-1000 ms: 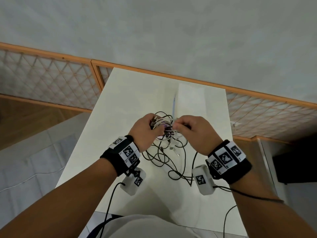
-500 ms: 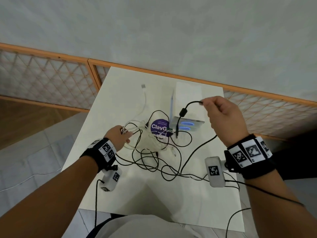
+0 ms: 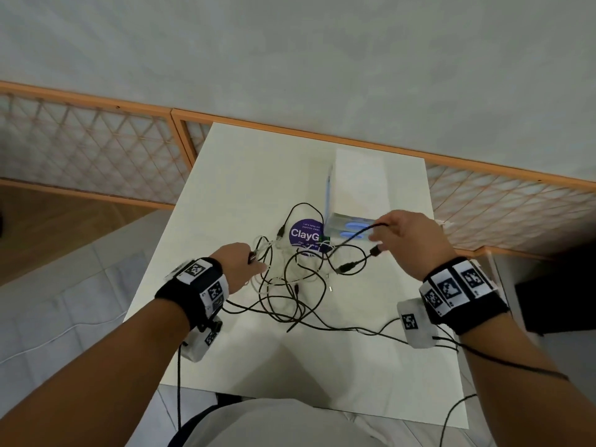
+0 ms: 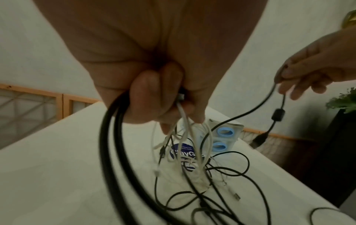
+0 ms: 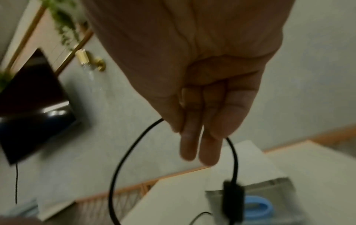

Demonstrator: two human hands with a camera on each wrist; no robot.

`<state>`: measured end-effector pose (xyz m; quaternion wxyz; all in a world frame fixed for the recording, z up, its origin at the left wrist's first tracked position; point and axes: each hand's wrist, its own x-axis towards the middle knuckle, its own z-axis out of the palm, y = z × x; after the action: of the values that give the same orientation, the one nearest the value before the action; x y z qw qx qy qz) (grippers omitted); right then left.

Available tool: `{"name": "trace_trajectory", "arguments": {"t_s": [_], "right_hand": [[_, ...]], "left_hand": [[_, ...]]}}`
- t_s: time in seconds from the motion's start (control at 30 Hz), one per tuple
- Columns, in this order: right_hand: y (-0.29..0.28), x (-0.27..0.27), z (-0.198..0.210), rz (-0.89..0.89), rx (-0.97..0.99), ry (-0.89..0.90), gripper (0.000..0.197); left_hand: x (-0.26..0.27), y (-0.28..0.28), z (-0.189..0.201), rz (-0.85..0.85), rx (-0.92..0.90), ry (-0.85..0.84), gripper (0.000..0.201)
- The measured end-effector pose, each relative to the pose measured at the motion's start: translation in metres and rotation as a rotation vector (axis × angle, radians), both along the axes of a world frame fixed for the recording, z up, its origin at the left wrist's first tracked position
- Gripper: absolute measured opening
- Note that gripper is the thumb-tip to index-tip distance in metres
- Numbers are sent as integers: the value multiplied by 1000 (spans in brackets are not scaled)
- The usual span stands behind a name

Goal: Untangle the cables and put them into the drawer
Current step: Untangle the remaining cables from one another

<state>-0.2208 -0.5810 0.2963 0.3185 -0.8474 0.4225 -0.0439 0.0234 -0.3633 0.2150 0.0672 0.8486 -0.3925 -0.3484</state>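
A tangle of black and white cables (image 3: 290,285) lies on the white table (image 3: 245,175). My left hand (image 3: 240,262) grips a bunch of them above the table's left-middle. In the left wrist view the left hand (image 4: 163,99) has white cables (image 4: 185,121) and a black loop (image 4: 111,137) hanging from its fist. My right hand (image 3: 403,240) pinches a black cable (image 3: 361,233), held up in front of the drawer unit (image 3: 358,182). That cable's ferrite bead (image 3: 374,251) and USB plug (image 3: 345,267) dangle below. The right wrist view shows the right hand (image 5: 202,121) with the black cable (image 5: 123,152) looped under its fingers.
The drawer unit's clear drawer fronts with blue handles (image 3: 351,230) face me and look closed. A purple round sticker (image 3: 304,232) lies under the cables. A wooden lattice rail (image 3: 96,150) runs behind the table. A dark cabinet (image 3: 554,301) stands at the right.
A second ago both hands met at the knot; they have since pulled apart. The right hand drew the black cable out to the right, then dropped slightly. A white cable end was drawn in.
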Motion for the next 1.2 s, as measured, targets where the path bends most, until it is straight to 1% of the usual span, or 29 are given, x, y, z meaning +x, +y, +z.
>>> {"name": "trace_trajectory", "arguments": {"t_s": [0.1,0.17,0.2,0.23,0.3,0.37,0.43,0.47,0.5,0.53,0.6,0.63,0.67,0.73,0.8,0.83,0.9,1.0,1.03,1.1,1.2], "right_hand": [[5,-6,0,55,-159,177,31],[10,-9,-3,43,-196,186,39],[12,-10,-6,30,-174,165,43],[16,-10,-8,12,-137,132,48],[22,-11,-11,-44,-43,58,53],[31,-12,-13,-107,102,-41,48],[41,-11,-16,-169,282,-174,38],[46,-10,-18,-192,362,-244,34],[52,-8,-18,-199,417,-304,31],[58,-5,-17,-186,440,-353,29],[70,2,-12,-80,393,-411,27],[77,5,-10,6,345,-433,26],[82,7,-10,105,296,-448,24],[93,7,-11,289,238,-434,22],[96,1,-16,384,197,-312,27],[97,-4,-20,393,187,-226,33],[96,-19,-30,346,213,-44,47],[86,-43,-58,188,307,176,72],[83,-49,-68,124,352,224,76],[78,-57,-77,19,405,223,78],[80,-46,-63,-34,375,21,85]], "left_hand": [[0,4,2,100,-91,43,42],[2,8,4,213,-203,98,40],[3,9,6,269,-256,115,38],[5,11,9,309,-298,97,35],[9,11,20,336,-349,-28,27],[9,11,35,388,-409,-134,23],[5,13,51,423,-518,-170,29],[1,13,57,423,-557,-111,33],[-5,11,63,447,-583,27,36],[-15,7,67,506,-580,249,37],[-38,-1,72,660,-488,774,38],[-49,-6,71,698,-440,946,40],[-58,-10,69,720,-426,1041,42],[-64,-18,65,796,-492,1160,40],[-58,-25,64,863,-573,1228,32],[-54,-27,65,871,-597,1235,28],[-47,-29,71,849,-620,1187,21],[-40,-27,80,751,-639,1059,17],[-41,-27,82,700,-630,1035,17],[-48,-26,83,575,-597,995,17],[-67,-24,84,343,-544,905,14]]}}
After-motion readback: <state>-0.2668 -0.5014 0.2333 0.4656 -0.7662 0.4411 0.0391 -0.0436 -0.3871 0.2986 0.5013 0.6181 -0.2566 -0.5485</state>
